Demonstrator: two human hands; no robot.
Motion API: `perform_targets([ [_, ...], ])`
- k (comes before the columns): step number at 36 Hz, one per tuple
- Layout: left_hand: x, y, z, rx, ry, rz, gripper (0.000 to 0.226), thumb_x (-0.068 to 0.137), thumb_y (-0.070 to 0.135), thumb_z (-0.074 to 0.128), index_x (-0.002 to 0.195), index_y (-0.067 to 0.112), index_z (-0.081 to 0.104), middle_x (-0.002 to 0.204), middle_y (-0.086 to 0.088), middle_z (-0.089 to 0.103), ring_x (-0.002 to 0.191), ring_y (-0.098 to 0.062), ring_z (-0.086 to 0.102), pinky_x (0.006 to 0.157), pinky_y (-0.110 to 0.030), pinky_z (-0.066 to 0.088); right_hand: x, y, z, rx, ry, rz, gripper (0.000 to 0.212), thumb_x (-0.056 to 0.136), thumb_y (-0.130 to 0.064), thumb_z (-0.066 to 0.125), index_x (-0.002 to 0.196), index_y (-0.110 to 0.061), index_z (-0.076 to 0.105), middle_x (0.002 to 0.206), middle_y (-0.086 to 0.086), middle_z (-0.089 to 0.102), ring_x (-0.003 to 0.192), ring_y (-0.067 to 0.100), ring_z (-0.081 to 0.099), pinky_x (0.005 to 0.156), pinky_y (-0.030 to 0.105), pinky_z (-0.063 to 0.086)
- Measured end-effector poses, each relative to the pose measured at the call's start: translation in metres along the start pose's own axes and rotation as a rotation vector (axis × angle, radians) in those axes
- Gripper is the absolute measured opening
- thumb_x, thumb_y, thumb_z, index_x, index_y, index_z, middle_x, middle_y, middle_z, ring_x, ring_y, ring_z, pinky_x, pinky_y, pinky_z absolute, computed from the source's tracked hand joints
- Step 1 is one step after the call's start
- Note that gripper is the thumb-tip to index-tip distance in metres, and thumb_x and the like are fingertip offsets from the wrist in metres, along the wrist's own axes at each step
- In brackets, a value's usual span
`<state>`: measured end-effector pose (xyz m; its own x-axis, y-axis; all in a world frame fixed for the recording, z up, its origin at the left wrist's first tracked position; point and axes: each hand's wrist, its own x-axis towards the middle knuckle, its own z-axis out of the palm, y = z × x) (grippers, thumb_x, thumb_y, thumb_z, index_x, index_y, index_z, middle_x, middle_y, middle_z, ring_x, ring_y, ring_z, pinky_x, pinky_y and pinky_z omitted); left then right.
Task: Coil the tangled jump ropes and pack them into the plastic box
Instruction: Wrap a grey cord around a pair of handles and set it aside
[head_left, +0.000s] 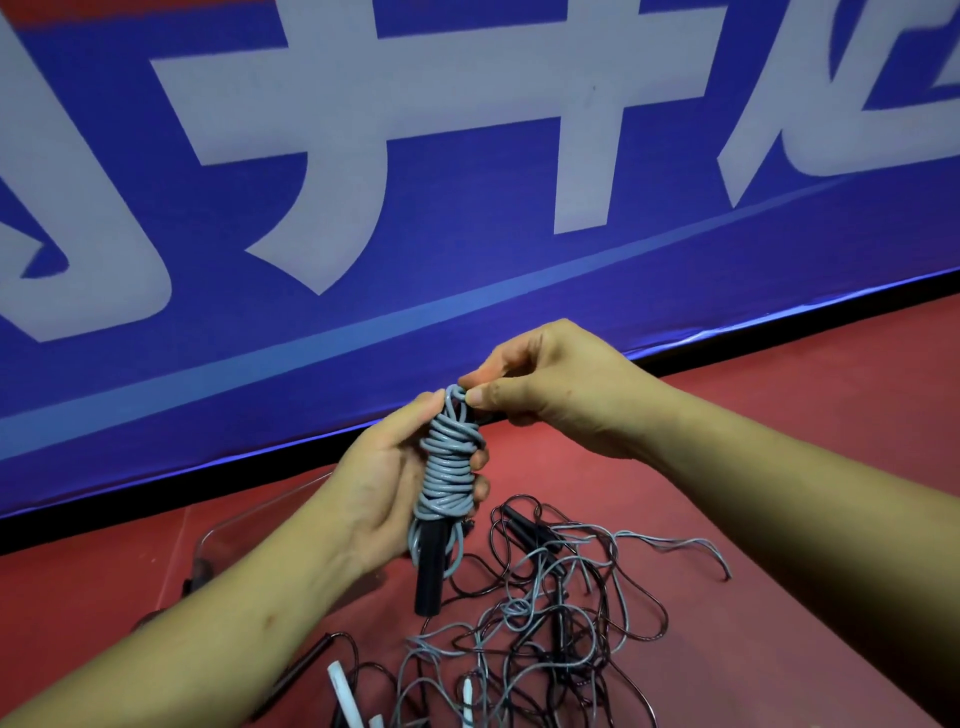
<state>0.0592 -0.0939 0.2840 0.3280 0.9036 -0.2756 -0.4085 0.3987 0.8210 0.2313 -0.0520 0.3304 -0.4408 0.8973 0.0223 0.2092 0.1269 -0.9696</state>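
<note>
Grey jump rope (449, 467), wound tightly round its black handle (431, 577), stands upright in the left hand (384, 483), whose fingers curl round the bundle so the turns cannot slip. Just above it the right hand (545, 395) pinches the top loop between thumb and forefinger, apparently to tuck the loose end under and lock the coil. Below both hands, towards the right, lies the tangle (545, 623) of thin dark and grey ropes, not yet sorted. Behind the left forearm I think I make out the clear plastic box (218, 535), mostly hidden, handy for dropping the bundle in.
</note>
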Motion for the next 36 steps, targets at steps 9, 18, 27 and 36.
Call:
perform_targets([
  [9,0.002,-0.001,-0.002,-0.023,-0.042,-0.077,0.025,0.093,0.04,0.051,0.098,0.02,0.065,0.077,-0.015,0.052,0.07,-0.029,0.051,0.064,-0.035,0.043,-0.001,0.0,0.002,-0.148,0.03,-0.022,0.005,0.083,-0.005,0.074,0.085,0.0,0.074,0.068,0.006,0.068,0.054,0.008,0.057,0.058,0.027,0.046],
  [18,0.002,-0.001,0.006,-0.071,-0.065,-0.04,0.031,0.094,0.044,0.048,0.09,0.02,0.066,0.079,-0.012,0.053,0.071,-0.03,0.054,0.067,-0.037,0.041,-0.003,-0.004,0.001,-0.108,0.074,-0.062,0.006,0.083,-0.005,0.074,0.081,-0.001,0.071,0.086,0.019,0.073,0.09,0.038,0.069,0.088,0.054,0.054],
  [27,0.004,-0.008,0.008,-0.044,0.003,-0.013,0.032,0.096,0.041,0.048,0.086,0.017,0.067,0.076,-0.013,0.054,0.069,-0.03,0.052,0.065,-0.035,0.042,-0.001,-0.011,-0.007,-0.276,-0.022,-0.08,0.003,0.082,-0.007,0.075,0.079,-0.006,0.074,0.083,0.01,0.075,0.076,0.028,0.07,0.072,0.043,0.058],
  [36,0.005,-0.013,0.006,-0.048,0.004,-0.052,0.024,0.091,0.041,0.054,0.092,0.02,0.066,0.079,-0.012,0.056,0.071,-0.029,0.054,0.063,-0.034,0.047,0.005,-0.014,-0.001,-0.56,-0.024,-0.087,0.008,0.081,-0.01,0.07,0.073,-0.01,0.072,0.058,-0.001,0.06,0.041,0.002,0.044,0.043,0.013,0.033],
])
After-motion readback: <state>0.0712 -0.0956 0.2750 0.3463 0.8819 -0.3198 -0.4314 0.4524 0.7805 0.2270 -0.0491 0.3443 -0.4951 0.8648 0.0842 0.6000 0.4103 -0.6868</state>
